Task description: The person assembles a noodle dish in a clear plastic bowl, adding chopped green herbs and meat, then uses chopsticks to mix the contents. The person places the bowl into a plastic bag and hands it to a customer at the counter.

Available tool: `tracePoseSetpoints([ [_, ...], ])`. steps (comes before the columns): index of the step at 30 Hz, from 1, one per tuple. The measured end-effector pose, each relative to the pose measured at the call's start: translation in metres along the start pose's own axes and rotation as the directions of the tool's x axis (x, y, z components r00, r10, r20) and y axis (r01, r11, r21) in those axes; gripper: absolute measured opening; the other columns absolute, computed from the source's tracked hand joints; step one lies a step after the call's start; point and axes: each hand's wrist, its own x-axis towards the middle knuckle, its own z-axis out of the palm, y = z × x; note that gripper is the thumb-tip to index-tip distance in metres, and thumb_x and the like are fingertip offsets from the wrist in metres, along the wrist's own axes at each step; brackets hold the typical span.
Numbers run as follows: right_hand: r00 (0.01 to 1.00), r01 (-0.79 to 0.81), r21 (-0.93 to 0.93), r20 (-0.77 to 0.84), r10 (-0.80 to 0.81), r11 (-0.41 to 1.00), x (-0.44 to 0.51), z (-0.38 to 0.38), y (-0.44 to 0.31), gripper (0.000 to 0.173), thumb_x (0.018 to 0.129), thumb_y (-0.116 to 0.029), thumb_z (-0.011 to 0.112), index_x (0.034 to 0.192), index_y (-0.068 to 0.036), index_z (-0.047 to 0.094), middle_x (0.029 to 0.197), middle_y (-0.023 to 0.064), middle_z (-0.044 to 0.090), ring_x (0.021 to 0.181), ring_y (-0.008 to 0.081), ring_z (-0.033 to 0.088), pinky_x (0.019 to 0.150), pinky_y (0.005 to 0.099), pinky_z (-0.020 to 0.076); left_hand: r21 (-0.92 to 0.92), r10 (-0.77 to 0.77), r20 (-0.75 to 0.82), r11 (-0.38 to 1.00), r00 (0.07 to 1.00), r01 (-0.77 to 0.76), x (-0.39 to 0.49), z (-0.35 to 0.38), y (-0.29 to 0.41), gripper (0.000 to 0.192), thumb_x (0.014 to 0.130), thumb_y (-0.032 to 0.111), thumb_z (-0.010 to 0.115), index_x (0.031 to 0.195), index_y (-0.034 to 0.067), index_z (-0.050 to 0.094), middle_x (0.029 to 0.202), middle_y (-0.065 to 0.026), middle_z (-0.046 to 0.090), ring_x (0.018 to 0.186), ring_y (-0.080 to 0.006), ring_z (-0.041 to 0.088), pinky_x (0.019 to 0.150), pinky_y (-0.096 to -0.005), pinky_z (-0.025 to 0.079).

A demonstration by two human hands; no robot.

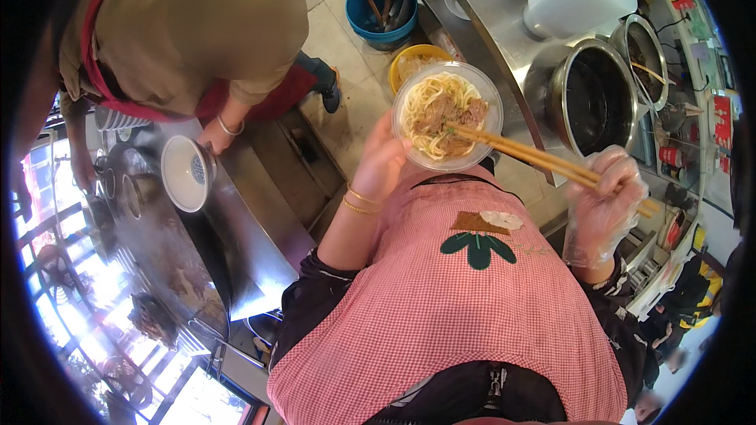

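My left hand (383, 156) holds a round clear plastic bowl (497, 107) by its left side, in front of my checked apron. Pale noodles (430, 91) fill the bowl, topped with pieces of brown meat (444, 113) and bits of green. In a thin clear plastic glove, my right hand (608, 203) grips a pair of long wooden chopsticks (537, 156). Their tips touch the meat in the middle of the bowl. The fingers under the bowl are hidden.
On the left, a co-worker's hand (220, 137) holds a white bowl (177, 174) beside a steaming cooking station (159, 236). A steel counter (493, 3) on the right bears a steel pot of dark liquid (596, 94). Blue (369, 20) and yellow buckets (397, 74) stand below.
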Motion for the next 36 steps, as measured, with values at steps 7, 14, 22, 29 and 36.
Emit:
tracePoseSetpoints([
  [7,0.995,-0.058,-0.227,0.072,0.076,0.972,-0.021,0.005,0.005,0.066,0.1,-0.068,0.048,0.076,-0.007,0.048,0.089,0.0062,0.044,0.065,0.0166,0.055,0.058,0.0304,0.0534,0.057,-0.019,0.002,0.998,1.0,0.019,-0.002,0.009,0.013,0.07,0.083,0.003,0.058,0.15,-0.008,0.038,0.148,-0.0188,0.052,0.14,-0.0281,0.049,0.119,-0.0422,0.037],
  [14,0.989,-0.095,-0.243,0.089,0.12,0.965,-0.019,0.013,0.005,0.065,0.099,-0.067,0.05,0.077,-0.007,0.047,0.09,0.0066,0.042,0.072,0.0159,0.053,0.059,0.0327,0.0576,0.061,-0.028,0.013,0.998,1.0,0.027,-0.001,0.008,0.014,0.069,0.082,0.0,0.058,0.148,-0.008,0.039,0.145,-0.0178,0.053,0.138,-0.0274,0.051,0.119,-0.0409,0.037],
  [22,0.991,-0.129,0.035,-0.018,0.13,0.991,-0.014,0.006,-0.001,0.061,0.101,-0.065,0.048,0.084,-0.007,0.048,0.087,0.0061,0.044,0.071,0.0206,0.057,0.058,0.0332,0.0558,0.054,-0.025,-0.001,0.998,1.0,0.025,-0.001,0.006,0.01,0.069,0.083,0.0,0.059,0.148,-0.007,0.039,0.145,-0.0169,0.053,0.138,-0.0266,0.051,0.118,-0.0403,0.037],
  [29,0.981,-0.155,-0.147,0.09,0.169,0.977,-0.015,0.02,-0.002,0.061,0.101,-0.065,0.048,0.081,-0.007,0.049,0.088,0.0049,0.045,0.063,0.0164,0.058,0.058,0.0308,0.0533,0.068,-0.025,-0.008,0.997,1.0,0.025,0.001,0.004,0.009,0.069,0.083,0.0,0.059,0.148,-0.008,0.039,0.145,-0.0164,0.054,0.138,-0.0263,0.051,0.119,-0.04,0.036],
  [36,0.958,-0.152,-0.223,0.207,0.199,0.963,-0.013,0.026,-0.006,0.06,0.107,-0.057,0.042,0.087,-0.001,0.051,0.093,0.0112,0.05,0.072,0.0184,0.057,0.06,0.0319,0.0546,0.062,-0.023,0.003,0.998,1.0,0.023,0.001,0.002,0.011,0.07,0.083,0.0,0.06,0.149,-0.008,0.039,0.146,-0.0167,0.053,0.138,-0.0263,0.051,0.118,-0.0399,0.037],
])
